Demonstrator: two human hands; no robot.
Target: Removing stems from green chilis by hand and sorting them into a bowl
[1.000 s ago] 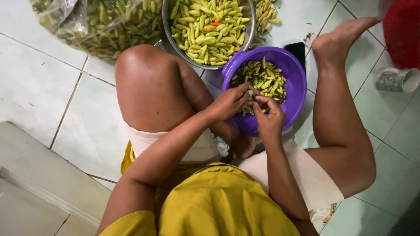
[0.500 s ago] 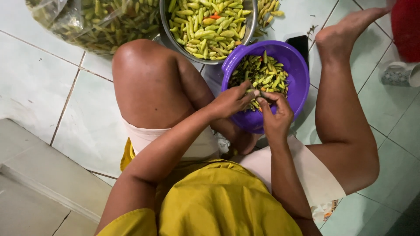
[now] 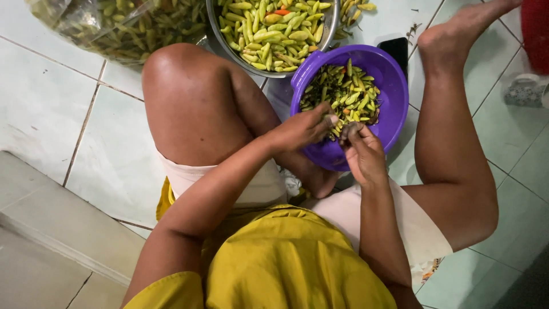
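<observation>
Person sitting on tiled floor (image 3: 51,109), legs folded around a purple bowl (image 3: 394,91). Bowl sits on the floor between the knee on the left and the shin on the right, tilted slightly toward the person. Inside: a pile of small green chillies (image 3: 343,91), mostly green, a few yellowish.

Left hand (image 3: 303,129) reaches over the near rim of the bowl, fingers curled together, tips pressed on something small at the edge of the pile. Right hand (image 3: 363,151) just beside it, at the near rim, fingers bunched, thumb against fingertips. Both hands meet at one spot, fingertips nearly touching. Looks like a single chilli pinched between them, but the item is mostly hidden by the fingers, so can't confirm.

Behind the purple bowl, touching or nearly touching its far rim: a metal bowl (image 3: 329,31) filled with larger pale green chillies (image 3: 269,26), one orange-red piece among them. Left of that, at the top edge: a clear plastic bag (image 3: 74,20) with more green chillies. A few loose chillies on the floor right of the metal bowl. Dark flat phone (image 3: 394,48) lies behind the purple bowl, partly covered by it. Bare foot (image 3: 463,26) extends up right. Red container (image 3: 537,28) at the top right corner, cut off by the frame.
</observation>
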